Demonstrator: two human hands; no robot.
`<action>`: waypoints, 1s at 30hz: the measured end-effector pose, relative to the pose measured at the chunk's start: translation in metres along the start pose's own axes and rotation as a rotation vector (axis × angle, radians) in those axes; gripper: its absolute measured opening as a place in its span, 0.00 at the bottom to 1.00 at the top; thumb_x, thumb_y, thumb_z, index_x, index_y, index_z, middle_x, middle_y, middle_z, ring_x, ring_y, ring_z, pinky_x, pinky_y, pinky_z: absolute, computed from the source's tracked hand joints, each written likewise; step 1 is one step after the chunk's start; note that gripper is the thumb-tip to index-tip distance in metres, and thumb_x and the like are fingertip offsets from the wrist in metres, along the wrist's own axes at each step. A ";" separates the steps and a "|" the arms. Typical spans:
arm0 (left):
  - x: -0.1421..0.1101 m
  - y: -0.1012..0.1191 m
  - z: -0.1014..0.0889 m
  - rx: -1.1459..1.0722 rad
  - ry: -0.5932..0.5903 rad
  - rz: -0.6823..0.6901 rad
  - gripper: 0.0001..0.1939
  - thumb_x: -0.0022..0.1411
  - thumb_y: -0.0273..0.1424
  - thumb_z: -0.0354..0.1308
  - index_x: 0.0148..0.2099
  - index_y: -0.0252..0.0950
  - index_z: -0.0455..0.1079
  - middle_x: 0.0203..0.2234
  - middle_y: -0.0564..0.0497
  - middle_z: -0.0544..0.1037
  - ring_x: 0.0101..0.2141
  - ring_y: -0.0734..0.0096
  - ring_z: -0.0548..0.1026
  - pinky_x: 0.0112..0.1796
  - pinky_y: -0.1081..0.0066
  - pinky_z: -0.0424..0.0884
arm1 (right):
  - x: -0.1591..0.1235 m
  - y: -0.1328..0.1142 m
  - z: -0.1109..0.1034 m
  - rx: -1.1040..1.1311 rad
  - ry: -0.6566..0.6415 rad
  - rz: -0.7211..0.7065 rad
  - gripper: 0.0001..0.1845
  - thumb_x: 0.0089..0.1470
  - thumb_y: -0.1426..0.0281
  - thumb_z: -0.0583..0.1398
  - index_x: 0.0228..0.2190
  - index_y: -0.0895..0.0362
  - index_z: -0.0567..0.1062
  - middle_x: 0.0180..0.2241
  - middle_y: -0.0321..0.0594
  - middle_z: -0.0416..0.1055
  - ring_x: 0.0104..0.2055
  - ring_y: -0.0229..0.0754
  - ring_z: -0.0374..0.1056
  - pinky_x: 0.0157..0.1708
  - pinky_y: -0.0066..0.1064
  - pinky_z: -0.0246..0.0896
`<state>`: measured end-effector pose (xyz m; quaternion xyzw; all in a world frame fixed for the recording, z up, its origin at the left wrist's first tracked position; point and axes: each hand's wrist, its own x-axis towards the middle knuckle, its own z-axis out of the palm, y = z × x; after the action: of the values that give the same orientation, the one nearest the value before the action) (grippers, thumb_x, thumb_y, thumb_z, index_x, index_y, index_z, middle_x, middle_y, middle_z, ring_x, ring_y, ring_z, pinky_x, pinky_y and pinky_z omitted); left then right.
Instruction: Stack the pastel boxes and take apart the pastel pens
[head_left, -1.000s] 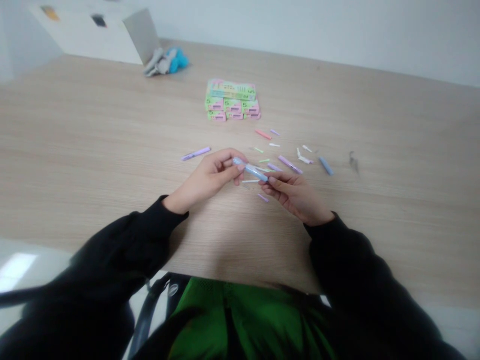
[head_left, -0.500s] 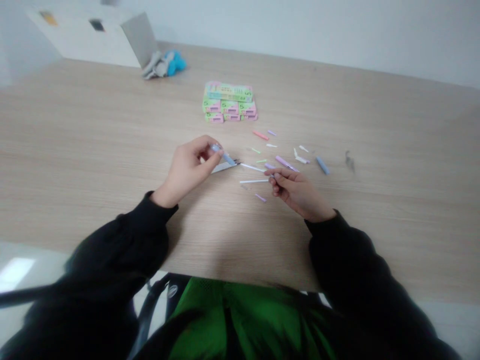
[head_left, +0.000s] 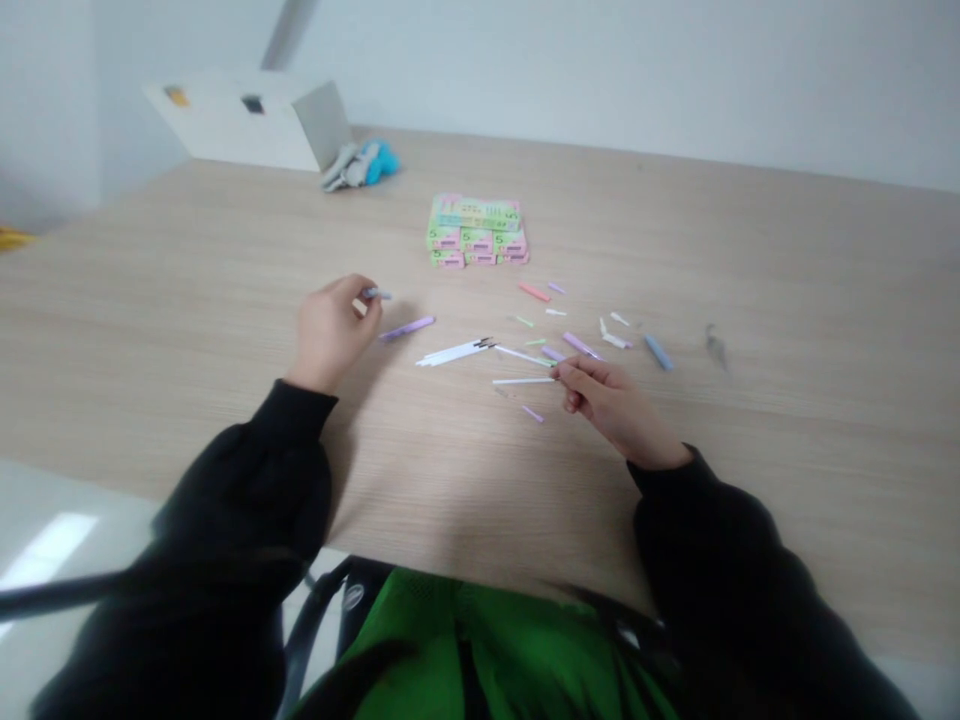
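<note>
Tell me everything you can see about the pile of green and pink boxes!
The pile of boxes is green and pink and looks like printed card. Two rows of three small ends face the person, one row above the other, several with a dark 5. Another box lies crosswise on top. The tiny writing is too blurry to read, and no open flap shows. The pile rests flat on the table. Neither the left hand nor the right hand touches it.

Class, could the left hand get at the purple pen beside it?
Probably yes: nothing seems to lie on the purple pen just beside the left hand, though that hand's fingers pinch a pale blue piece.
</note>
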<state>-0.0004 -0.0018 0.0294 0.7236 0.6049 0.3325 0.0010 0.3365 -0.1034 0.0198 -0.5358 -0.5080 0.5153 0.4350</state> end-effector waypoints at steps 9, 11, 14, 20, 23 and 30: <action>0.001 -0.021 0.009 0.178 -0.186 -0.037 0.14 0.60 0.37 0.55 0.44 0.38 0.77 0.35 0.45 0.79 0.31 0.61 0.73 0.31 0.67 0.62 | 0.004 0.008 -0.007 -0.188 -0.043 -0.035 0.15 0.52 0.65 0.56 0.36 0.58 0.79 0.19 0.32 0.63 0.23 0.37 0.60 0.27 0.31 0.54; 0.001 -0.021 0.012 0.170 -0.233 -0.030 0.15 0.59 0.37 0.56 0.44 0.38 0.77 0.34 0.45 0.79 0.31 0.62 0.72 0.32 0.68 0.63 | 0.003 0.007 -0.006 -0.255 -0.074 -0.037 0.15 0.52 0.68 0.54 0.36 0.58 0.79 0.19 0.32 0.62 0.22 0.36 0.59 0.26 0.31 0.54; 0.002 -0.023 0.015 0.135 -0.263 -0.046 0.17 0.59 0.35 0.56 0.48 0.37 0.76 0.33 0.46 0.78 0.31 0.62 0.72 0.34 0.67 0.64 | 0.001 0.004 -0.002 -0.316 -0.107 -0.066 0.14 0.54 0.70 0.53 0.36 0.58 0.77 0.20 0.30 0.60 0.22 0.35 0.59 0.26 0.30 0.55; 0.001 -0.017 0.012 0.067 -0.117 -0.044 0.17 0.57 0.35 0.58 0.49 0.37 0.75 0.39 0.44 0.73 0.32 0.63 0.71 0.38 0.65 0.68 | -0.003 -0.001 0.002 -0.343 -0.036 -0.185 0.07 0.58 0.70 0.53 0.37 0.56 0.70 0.23 0.31 0.66 0.24 0.36 0.63 0.28 0.32 0.59; -0.007 0.010 0.009 -0.120 -0.001 0.033 0.13 0.61 0.36 0.57 0.46 0.37 0.74 0.39 0.47 0.72 0.31 0.68 0.70 0.37 0.68 0.68 | -0.004 -0.003 0.006 -0.254 -0.018 -0.206 0.04 0.60 0.67 0.54 0.35 0.54 0.64 0.23 0.30 0.66 0.23 0.35 0.63 0.27 0.31 0.60; -0.054 0.099 0.005 -0.632 -0.561 0.292 0.14 0.65 0.42 0.58 0.42 0.36 0.74 0.30 0.51 0.76 0.30 0.70 0.72 0.34 0.71 0.67 | -0.014 -0.004 0.024 -0.081 -0.209 -0.223 0.05 0.61 0.66 0.53 0.37 0.53 0.62 0.24 0.28 0.64 0.23 0.33 0.63 0.26 0.29 0.60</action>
<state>0.0860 -0.0739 0.0392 0.8278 0.3415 0.2885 0.3390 0.3124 -0.1187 0.0236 -0.4367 -0.6273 0.4957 0.4124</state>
